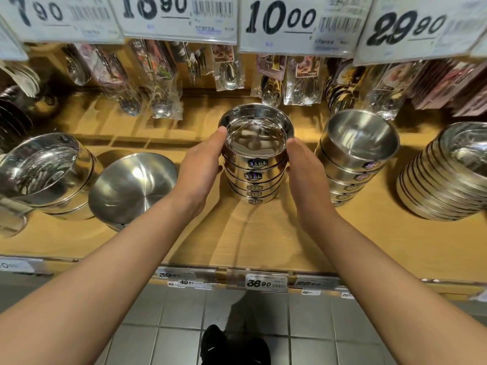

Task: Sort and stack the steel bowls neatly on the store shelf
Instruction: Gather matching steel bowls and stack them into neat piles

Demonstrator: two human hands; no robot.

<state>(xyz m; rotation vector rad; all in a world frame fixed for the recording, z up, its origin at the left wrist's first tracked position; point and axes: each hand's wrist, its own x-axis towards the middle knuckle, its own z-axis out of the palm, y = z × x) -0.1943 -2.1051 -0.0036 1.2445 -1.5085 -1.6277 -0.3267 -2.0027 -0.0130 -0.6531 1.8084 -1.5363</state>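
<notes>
While the wooden shelf [263,241] holds bowls all along, far left sits a shiny nested pair [44,175], then a single matte bowl [131,185] tilted toward me. My left hand [200,167] cups the left side of the centre stack [254,164], thumb at the top rim; my right hand [303,167] presses its right side, fingers hidden behind. Right of that: a matte stack [353,159], then a flat-rimmed stack [448,175]. Steel looks rigid, slick, fairly heavy stacked, so best squeezed low on both walls.

Price cards [295,22] overhead — packaged cutlery [229,67] hanging; grey floor tiles [174,314].
</notes>
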